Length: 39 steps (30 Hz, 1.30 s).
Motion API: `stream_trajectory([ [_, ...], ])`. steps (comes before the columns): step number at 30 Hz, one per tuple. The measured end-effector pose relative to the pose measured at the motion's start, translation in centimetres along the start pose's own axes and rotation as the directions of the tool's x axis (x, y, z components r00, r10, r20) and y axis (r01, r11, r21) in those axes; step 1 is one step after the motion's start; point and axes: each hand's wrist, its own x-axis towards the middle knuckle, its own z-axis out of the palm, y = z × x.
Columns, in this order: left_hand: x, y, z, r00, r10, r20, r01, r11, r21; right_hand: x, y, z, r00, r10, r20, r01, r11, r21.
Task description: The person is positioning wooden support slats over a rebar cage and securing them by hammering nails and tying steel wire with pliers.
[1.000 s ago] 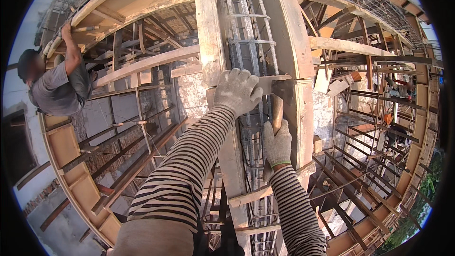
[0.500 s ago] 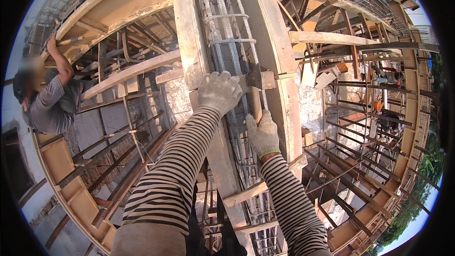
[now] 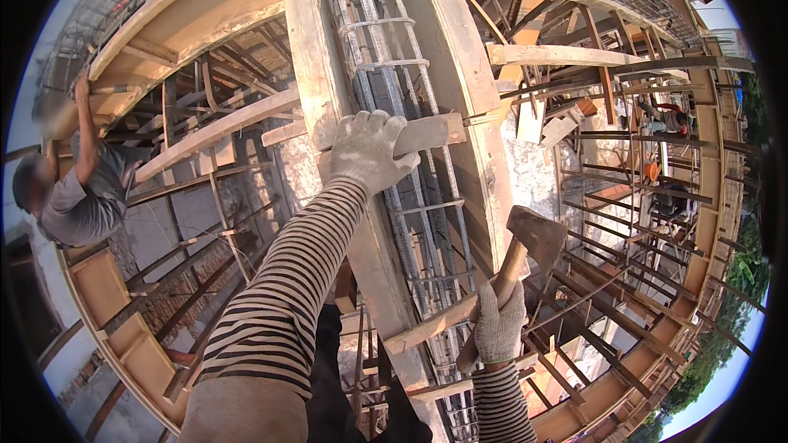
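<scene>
In a pale knitted glove, my left hand (image 3: 369, 148) is closed on a short wooden crosspiece (image 3: 435, 133) lying across a wooden beam form. Its right end meets the inner face of the right side board (image 3: 464, 57); the hand covers much of its left part. My right hand (image 3: 500, 320), gloved too, grips the wooden handle of a hatchet (image 3: 538, 236) near the right side board, blade up and clear of the crosspiece. Below the crosspiece, a steel rebar cage (image 3: 394, 49) runs lengthwise between the side boards.
Another wooden crosspiece (image 3: 431, 324) spans the form nearer me. Left, a person (image 3: 86, 172) in grey reaches up with a wooden-handled tool. Timber props (image 3: 624, 262) and bracing stand below on both sides, with open drops between. Other people (image 3: 669, 119) are at the far right.
My right hand has drawn the hatchet from the crosspiece back and to the right, over the side board. My left hand stays on the crosspiece. The view has shifted slightly.
</scene>
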Motion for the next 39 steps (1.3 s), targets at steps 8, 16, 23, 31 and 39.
stream_trajectory([
  [8, 1.3, 0.7, 0.3, 0.983, -0.031, 0.18, 0.015, 0.996, 0.086, -1.7, 4.8, -0.5, 0.992, 0.125, 0.012, -0.125, 0.992, -0.029],
  [16, 0.7, 0.0, -0.5, 0.981, -0.029, 0.19, 0.022, 0.999, 0.036, 8.1, -4.7, 10.5, 0.931, -0.313, 0.19, 0.358, 0.886, -0.294],
  [23, 0.7, 0.6, -1.2, 0.973, -0.043, 0.226, 0.031, 0.998, 0.057, 11.8, -3.9, 13.3, 0.945, -0.196, 0.26, 0.298, 0.842, -0.449],
  [31, 0.9, 0.9, -1.1, 0.978, -0.084, 0.19, 0.07, 0.994, 0.079, 10.2, -3.8, 11.4, 0.936, -0.285, 0.205, 0.339, 0.884, -0.322],
  [39, 0.8, 1.0, -0.5, 0.984, -0.105, 0.144, 0.091, 0.991, 0.098, 3.1, -0.3, 12.6, 0.819, 0.187, 0.543, -0.552, 0.517, 0.654],
])
